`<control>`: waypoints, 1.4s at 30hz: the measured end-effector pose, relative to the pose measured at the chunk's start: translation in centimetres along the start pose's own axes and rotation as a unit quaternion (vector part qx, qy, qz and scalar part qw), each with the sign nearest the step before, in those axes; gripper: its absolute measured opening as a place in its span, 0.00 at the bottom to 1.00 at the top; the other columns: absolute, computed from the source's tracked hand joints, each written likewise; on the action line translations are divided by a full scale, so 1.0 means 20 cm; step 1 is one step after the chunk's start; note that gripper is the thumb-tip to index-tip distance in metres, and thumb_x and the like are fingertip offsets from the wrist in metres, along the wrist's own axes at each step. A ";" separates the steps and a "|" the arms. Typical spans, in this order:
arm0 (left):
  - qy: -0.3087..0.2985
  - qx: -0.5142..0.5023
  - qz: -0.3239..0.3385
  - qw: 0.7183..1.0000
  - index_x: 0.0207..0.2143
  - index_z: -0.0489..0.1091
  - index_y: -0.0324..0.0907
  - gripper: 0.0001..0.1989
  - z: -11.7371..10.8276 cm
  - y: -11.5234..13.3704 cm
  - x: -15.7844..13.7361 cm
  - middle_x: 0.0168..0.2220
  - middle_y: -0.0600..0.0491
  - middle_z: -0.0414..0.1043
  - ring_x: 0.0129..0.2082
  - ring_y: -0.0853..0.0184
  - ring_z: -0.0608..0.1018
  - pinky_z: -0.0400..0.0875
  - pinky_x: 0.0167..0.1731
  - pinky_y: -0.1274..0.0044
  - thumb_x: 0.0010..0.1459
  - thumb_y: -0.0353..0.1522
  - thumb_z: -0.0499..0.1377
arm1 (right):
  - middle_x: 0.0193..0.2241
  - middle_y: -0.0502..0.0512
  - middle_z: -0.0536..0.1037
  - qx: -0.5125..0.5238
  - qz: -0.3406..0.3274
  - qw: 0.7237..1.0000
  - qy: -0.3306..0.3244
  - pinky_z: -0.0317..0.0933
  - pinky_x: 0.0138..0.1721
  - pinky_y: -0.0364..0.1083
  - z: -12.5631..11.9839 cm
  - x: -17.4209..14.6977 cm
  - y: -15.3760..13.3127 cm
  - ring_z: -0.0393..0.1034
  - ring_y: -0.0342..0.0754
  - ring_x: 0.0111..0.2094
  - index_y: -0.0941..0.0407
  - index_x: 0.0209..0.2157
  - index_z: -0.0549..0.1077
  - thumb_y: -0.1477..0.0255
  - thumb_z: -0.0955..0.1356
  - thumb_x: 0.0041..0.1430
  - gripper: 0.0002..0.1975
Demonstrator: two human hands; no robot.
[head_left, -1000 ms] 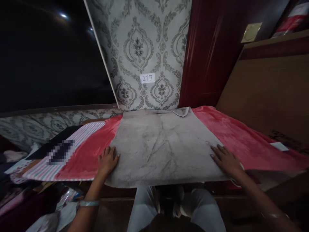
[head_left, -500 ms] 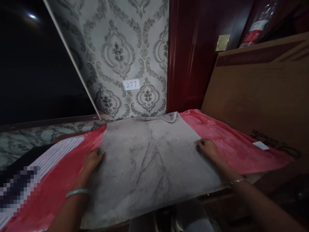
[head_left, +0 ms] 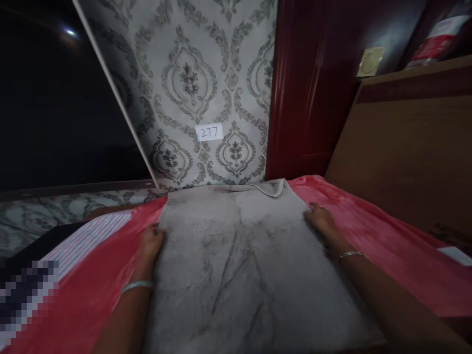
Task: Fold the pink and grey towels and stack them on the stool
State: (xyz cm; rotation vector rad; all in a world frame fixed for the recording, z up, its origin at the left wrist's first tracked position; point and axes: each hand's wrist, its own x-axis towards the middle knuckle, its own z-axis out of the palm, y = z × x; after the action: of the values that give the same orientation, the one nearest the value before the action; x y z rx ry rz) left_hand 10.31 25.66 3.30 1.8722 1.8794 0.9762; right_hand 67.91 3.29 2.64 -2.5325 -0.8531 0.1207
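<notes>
A grey plush cloth [head_left: 236, 265], with darker creases and brush marks in its pile, lies spread flat in front of me. Its far edge has a small turned-back fold [head_left: 271, 188] toward the right. My left hand [head_left: 150, 246] is at the cloth's left edge, thumb and fingers closed on the border. Opposite it, my right hand [head_left: 320, 220] has its fingers bent at the right edge, pinching the border. Beneath the grey cloth spreads a pink-red plush blanket [head_left: 354, 221], showing on both sides.
A dark screen [head_left: 66, 108] stands at the left, above striped fabric [head_left: 94, 231]. Behind is patterned wallpaper with a paper label [head_left: 209, 132] reading 277, beside a dark red door frame [head_left: 298, 88]. A large cardboard box [head_left: 413, 147] and a bottle [head_left: 438, 39] stand at the right.
The view has moved closer and turned slightly left. Both hands stay at the side edges of the grey cloth, and the right hand's fingers look slightly more spread. The cloth's far fold keeps its shape.
</notes>
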 end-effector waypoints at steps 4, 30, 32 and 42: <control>0.011 -0.021 -0.018 1.000 0.54 0.70 0.41 0.24 -0.01 0.04 -0.05 0.48 0.43 0.78 0.48 0.53 0.79 0.73 0.49 0.64 0.53 0.35 0.58 | 0.51 0.67 0.78 0.050 -0.007 0.999 -0.012 0.68 0.49 0.58 0.06 0.03 0.01 0.74 0.64 0.51 0.55 0.65 0.66 0.62 0.65 0.60 0.32; -0.038 -0.215 0.010 0.976 0.39 0.79 0.42 0.25 -0.23 0.14 -0.16 0.47 0.48 0.80 0.52 0.53 0.76 0.70 0.53 0.68 0.42 0.48 0.65 | 0.48 0.58 0.81 0.495 -0.021 0.868 -0.023 0.61 0.60 0.53 -0.10 -0.02 0.15 0.69 0.61 0.56 0.53 0.36 0.81 0.60 0.72 0.41 0.19; -0.056 -0.208 0.020 0.976 0.42 0.80 0.42 0.27 -0.24 0.15 -0.16 0.52 0.47 0.78 0.56 0.52 0.74 0.67 0.58 0.67 0.43 0.48 0.65 | 0.51 0.58 0.80 0.455 -0.015 0.889 -0.051 0.62 0.58 0.51 -0.13 -0.04 0.14 0.69 0.61 0.57 0.54 0.40 0.81 0.59 0.72 0.43 0.22; -0.098 -0.186 0.025 0.977 0.48 0.78 0.44 0.29 -0.29 0.18 -0.19 0.58 0.48 0.74 0.61 0.52 0.71 0.65 0.61 0.67 0.43 0.46 0.67 | 0.49 0.60 0.80 0.270 -0.124 0.954 -0.041 0.64 0.54 0.51 -0.13 0.01 0.15 0.72 0.59 0.51 0.55 0.44 0.80 0.66 0.69 0.44 0.23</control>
State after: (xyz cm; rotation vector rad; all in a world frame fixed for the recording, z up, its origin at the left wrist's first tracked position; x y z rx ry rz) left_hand 9.66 20.24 8.87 1.7250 1.4283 1.0341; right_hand 70.31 0.34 3.72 -1.9079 -1.0028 0.3309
